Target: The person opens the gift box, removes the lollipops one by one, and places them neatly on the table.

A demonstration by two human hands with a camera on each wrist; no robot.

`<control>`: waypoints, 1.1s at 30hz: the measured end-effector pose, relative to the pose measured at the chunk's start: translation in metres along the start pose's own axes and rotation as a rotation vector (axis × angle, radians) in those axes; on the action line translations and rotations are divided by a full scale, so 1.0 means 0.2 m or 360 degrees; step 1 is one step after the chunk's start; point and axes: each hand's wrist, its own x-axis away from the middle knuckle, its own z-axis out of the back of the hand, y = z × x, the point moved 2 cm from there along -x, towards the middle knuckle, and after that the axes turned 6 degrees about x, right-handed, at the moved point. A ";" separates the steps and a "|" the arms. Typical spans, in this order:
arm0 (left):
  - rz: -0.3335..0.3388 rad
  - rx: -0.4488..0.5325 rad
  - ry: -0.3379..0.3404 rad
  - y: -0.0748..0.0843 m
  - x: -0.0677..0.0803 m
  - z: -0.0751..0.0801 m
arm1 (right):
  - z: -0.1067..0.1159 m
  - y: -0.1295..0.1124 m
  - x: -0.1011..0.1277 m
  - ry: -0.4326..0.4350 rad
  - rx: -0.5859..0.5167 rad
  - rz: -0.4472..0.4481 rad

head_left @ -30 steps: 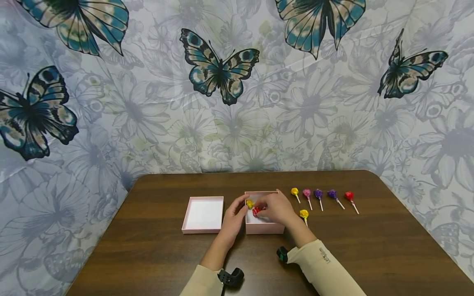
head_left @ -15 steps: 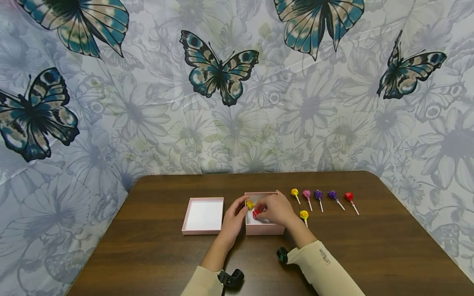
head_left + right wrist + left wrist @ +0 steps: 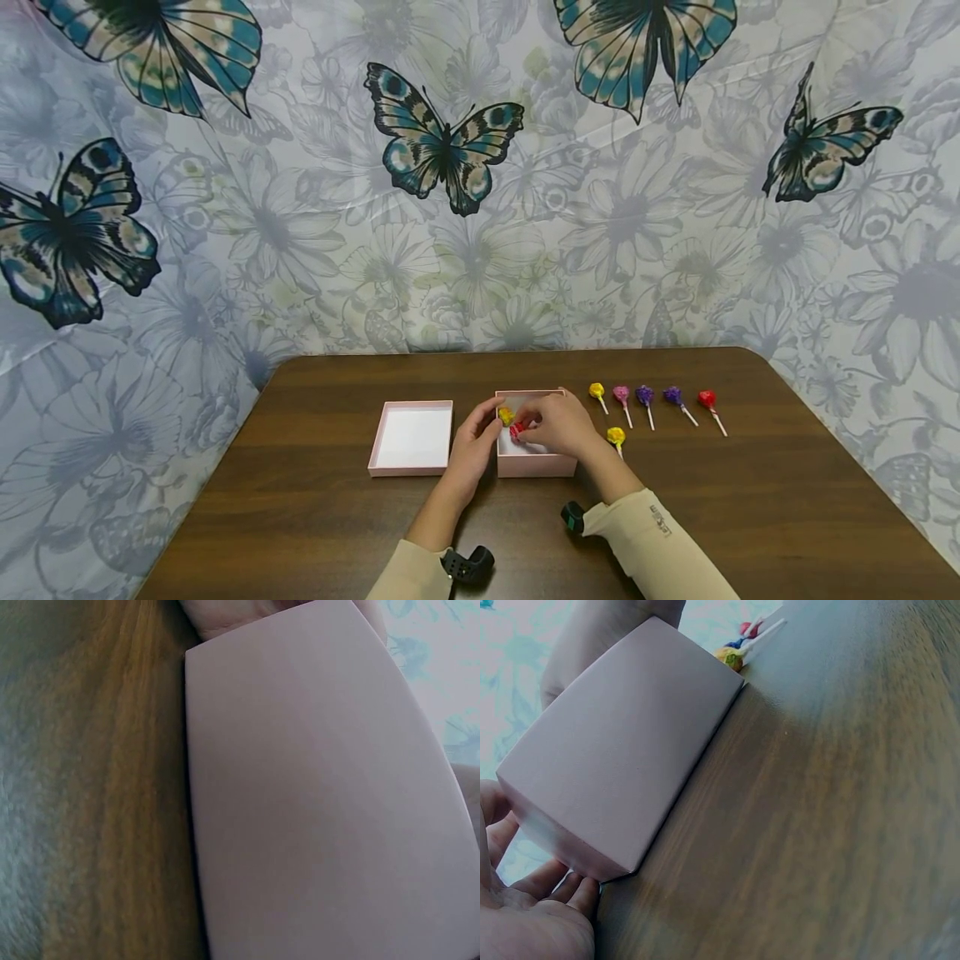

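Observation:
A pink box (image 3: 536, 465) with a white inside stands on the table. My left hand (image 3: 471, 442) rests against its left side, fingertips along the wall, as the left wrist view also shows with the box (image 3: 622, 742). Reaching over the box from the right, my right hand (image 3: 562, 423) pinches a red-wrapped lollipop (image 3: 516, 429) low inside it; the stick is hidden by the hand. A yellow lollipop (image 3: 506, 416) lies in the box's far left corner. In the right wrist view the box's front wall (image 3: 315, 787) hides the right fingertips.
A pink-rimmed lid (image 3: 411, 437) lies inside up, left of the box. Right of the box, several lollipops lie in a row, from yellow (image 3: 596, 390) to red (image 3: 707, 398). Another yellow lollipop (image 3: 616, 436) lies nearer, beside the right wrist. A patterned cloth hangs behind the wooden table (image 3: 300, 517).
The red lollipop has shifted slightly left within the box, in the right hand's fingers. The left hand and the box stay in place.

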 end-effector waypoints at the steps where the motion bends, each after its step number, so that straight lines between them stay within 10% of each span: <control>1: -0.0006 -0.0002 -0.0003 0.00 0.00 0.00 | 0.00 0.00 0.00 0.0001 -0.0021 -0.0006; 33: -0.0038 0.0061 -0.0019 0.00 -0.01 0.00 | 0.11 -0.02 0.08 0.0394 -0.0362 -0.0020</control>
